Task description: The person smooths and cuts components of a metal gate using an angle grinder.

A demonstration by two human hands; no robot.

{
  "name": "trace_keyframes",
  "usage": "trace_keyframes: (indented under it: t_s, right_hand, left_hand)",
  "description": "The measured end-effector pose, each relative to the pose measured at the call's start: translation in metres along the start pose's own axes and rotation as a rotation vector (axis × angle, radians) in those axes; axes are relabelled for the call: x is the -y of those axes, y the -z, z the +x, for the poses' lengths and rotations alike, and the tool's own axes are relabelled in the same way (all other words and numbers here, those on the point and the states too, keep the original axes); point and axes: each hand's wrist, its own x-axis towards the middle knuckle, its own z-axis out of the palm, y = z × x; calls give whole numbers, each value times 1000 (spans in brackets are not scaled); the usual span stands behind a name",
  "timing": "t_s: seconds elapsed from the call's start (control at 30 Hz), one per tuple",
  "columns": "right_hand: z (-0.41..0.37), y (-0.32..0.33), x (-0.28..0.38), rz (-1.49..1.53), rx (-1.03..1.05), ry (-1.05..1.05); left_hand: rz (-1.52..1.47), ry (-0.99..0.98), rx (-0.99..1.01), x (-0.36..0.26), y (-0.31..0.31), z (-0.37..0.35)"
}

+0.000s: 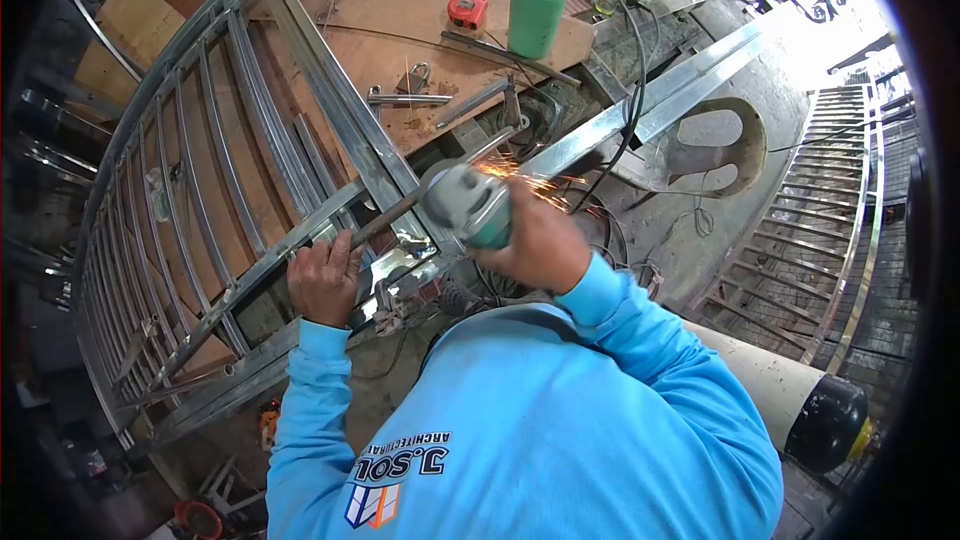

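My right hand is wrapped round a green and grey angle grinder. Orange sparks fly from its far side toward the right. A thin metal bar runs slantwise under the grinder, and its far end sticks out beyond the disc. My left hand is closed at the near end of this bar, beside the rail of a large curved metal frame. The grinder's body hides most of the disc and the exact spot of contact.
On a wooden board stand a green water bottle and a red tape measure. A plastic chair is to the right, near a slatted metal frame. A white cylinder lies by my right elbow. Black cables hang nearby.
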Motion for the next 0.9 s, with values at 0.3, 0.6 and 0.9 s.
trace_keyframes:
  t_s: [0.3, 0.6, 0.9]
  right_hand:
    - [11, 16, -42, -12, -178, -16]
    - [-6, -10, 13, -13, 30, 22]
    - [17, 16, -50, -20, -210, -4]
  left_hand:
    - [6, 10, -7, -6, 4, -3]
    - [-45, 22, 28, -5, -8, -9]
    - [-63, 69, 49, -9, -7, -10]
